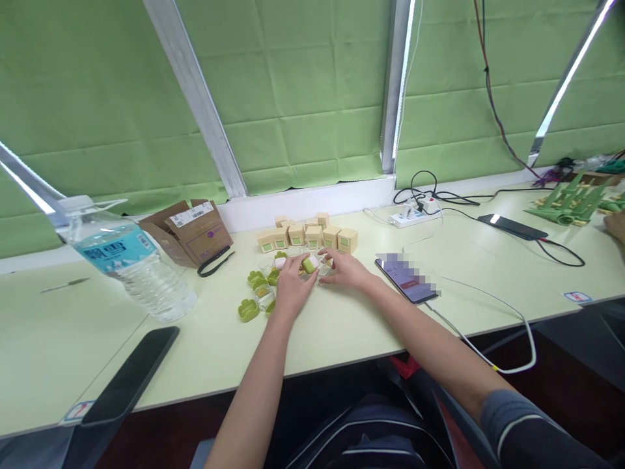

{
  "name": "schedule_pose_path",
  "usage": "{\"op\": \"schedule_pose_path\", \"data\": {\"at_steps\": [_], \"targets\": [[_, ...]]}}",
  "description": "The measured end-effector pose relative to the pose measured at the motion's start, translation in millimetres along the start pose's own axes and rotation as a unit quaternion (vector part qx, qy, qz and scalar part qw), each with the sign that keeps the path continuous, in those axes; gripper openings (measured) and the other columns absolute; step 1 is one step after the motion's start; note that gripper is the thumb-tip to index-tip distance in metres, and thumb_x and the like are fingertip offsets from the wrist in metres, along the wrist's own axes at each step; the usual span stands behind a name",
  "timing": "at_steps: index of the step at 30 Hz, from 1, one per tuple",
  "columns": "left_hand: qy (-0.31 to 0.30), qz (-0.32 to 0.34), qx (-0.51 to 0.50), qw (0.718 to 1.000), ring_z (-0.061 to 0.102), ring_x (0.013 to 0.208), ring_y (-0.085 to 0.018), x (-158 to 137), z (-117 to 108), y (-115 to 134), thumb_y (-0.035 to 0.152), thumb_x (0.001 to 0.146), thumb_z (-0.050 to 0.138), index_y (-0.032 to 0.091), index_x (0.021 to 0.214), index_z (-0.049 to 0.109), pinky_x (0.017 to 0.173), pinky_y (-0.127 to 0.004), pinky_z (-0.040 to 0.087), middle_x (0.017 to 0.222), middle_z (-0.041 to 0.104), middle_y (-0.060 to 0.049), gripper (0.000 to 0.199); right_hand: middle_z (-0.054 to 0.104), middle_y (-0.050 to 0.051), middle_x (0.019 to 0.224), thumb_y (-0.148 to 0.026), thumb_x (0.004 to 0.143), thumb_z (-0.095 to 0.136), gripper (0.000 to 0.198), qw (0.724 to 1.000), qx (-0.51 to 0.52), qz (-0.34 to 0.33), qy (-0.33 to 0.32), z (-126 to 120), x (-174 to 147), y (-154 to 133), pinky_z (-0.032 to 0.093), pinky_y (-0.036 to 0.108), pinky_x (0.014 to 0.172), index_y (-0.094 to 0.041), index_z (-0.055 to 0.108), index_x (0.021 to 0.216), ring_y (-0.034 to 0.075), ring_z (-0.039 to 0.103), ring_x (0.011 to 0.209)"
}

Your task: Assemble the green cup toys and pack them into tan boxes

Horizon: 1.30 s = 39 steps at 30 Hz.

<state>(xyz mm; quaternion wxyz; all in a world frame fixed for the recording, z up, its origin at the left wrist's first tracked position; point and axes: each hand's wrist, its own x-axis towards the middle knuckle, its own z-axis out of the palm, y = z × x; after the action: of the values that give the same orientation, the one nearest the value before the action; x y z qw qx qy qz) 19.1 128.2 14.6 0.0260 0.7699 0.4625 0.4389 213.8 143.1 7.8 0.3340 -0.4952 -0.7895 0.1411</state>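
1. Left hand (pixel 293 283): thumb and fingers closed in a pinch on a small green-and-white block (pixel 309 264).
2. Block: located at the left fingertips, just beside the right fingertips, above the worktop (pixel 336 332). By judgement, light, stiff and smooth, probably plastic; liable to slip if squeezed at a corner. Best held by opposite flat sides, between thumb and forefinger.
3. Right hand (pixel 346 268): thumb and forefinger curled around a clear piece (pixel 325 266); cannot tell whether actually gripped or only touched. By judgement, thin, light and rigid, perhaps easily cracked or scuffed; best taken by the edges, with little pressure.
4. Green paw-shaped dishes (pixel 249 310): scattered just left of the left hand, with clear cups among them. Likely light and stiff; best lifted by the rim.
5. Tan boxes (pixel 347 241): clustered beyond both hands, several with green-framed fronts.
6. Phone (pixel 407 279): lit screen, right of the right hand, white cable attached.
7. Water bottle (pixel 141 267) and cardboard carton (pixel 195 234): well left of the left hand, carton farther back.
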Motion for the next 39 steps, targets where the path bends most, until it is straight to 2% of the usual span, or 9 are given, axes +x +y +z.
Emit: {"op": "schedule_pose_path", "data": {"at_steps": [5, 13, 21, 25, 34, 39], "targets": [[0.000, 0.009, -0.005, 1.000, 0.065, 0.109, -0.026, -0.3, 0.6, -0.1, 0.026, 0.083, 0.074, 0.023, 0.125, 0.064, 0.097, -0.040, 0.053, 0.116, 0.066, -0.008, 0.043, 0.067, 0.005, 0.118, -0.035, 0.072, 0.086, 0.055, 0.999, -0.033, -0.003, 0.005, -3.2, -1.3, -3.9, 0.047, 0.028, 0.074, -0.024, 0.062, 0.120, 0.017, 0.064, 0.086], [-0.006, 0.025, -0.041, 0.999, 0.065, 0.112, -0.026, 0.8, 0.5, -2.0, 0.024, 0.081, 0.076, 0.023, 0.124, 0.062, 0.100, -0.043, 0.052, 0.121, 0.069, -0.008, 0.045, 0.061, 0.007, 0.115, -0.033, 0.071, 0.086, 0.056, 0.998, -0.059, -0.017, 0.034, -0.1, -0.7, -3.2, 0.050, 0.034, 0.086, -0.025, 0.063, 0.121, 0.024, 0.061, 0.105], [-0.024, 0.016, -0.060, 0.998, 0.069, 0.106, -0.026, 1.0, 1.7, -4.2, 0.030, 0.077, 0.082, 0.023, 0.119, 0.065, 0.096, -0.043, 0.054, 0.117, 0.073, -0.008, 0.046, 0.051, 0.009, 0.121, -0.037, 0.076, 0.084, 0.053, 0.997, -0.046, -0.015, 0.057, 1.0, -0.9, -2.9, 0.051, 0.035, 0.085, -0.026, 0.061, 0.122, 0.024, 0.060, 0.101], [-0.022, 0.027, -0.059, 0.998, 0.068, 0.110, -0.026, 2.1, 1.2, -4.6, 0.034, 0.077, 0.084, 0.023, 0.119, 0.066, 0.099, -0.044, 0.053, 0.118, 0.073, -0.008, 0.047, 0.049, 0.010, 0.126, -0.031, 0.076, 0.084, 0.057, 0.997, -0.046, -0.018, 0.064, 0.0, -1.1, -4.0, 0.052, 0.035, 0.085, -0.026, 0.058, 0.126, 0.024, 0.060, 0.104], [-0.023, 0.040, -0.066, 0.997, 0.069, 0.106, -0.026, 2.5, -0.2, -2.4, 0.030, 0.074, 0.086, 0.024, 0.120, 0.067, 0.096, -0.042, 0.055, 0.114, 0.074, -0.008, 0.050, 0.058, 0.009, 0.124, -0.025, 0.079, 0.080, 0.050, 0.997, -0.015, -0.058, 0.047, 1.1, 0.7, -5.3, 0.049, 0.035, 0.093, -0.024, 0.055, 0.122, 0.026, 0.059, 0.114], [-0.034, 0.047, -0.081, 0.995, 0.069, 0.107, -0.026, 2.3, 0.9, -2.7, 0.030, 0.079, 0.082, 0.025, 0.121, 0.068, 0.096, -0.043, 0.055, 0.116, 0.074, -0.008, 0.045, 0.061, 0.010, 0.124, -0.027, 0.078, 0.081, 0.050, 0.996, 0.013, -0.076, 0.041, 3.3, 0.8, -6.4, 0.048, 0.036, 0.095, -0.022, 0.053, 0.120, 0.027, 0.059, 0.117]]}}
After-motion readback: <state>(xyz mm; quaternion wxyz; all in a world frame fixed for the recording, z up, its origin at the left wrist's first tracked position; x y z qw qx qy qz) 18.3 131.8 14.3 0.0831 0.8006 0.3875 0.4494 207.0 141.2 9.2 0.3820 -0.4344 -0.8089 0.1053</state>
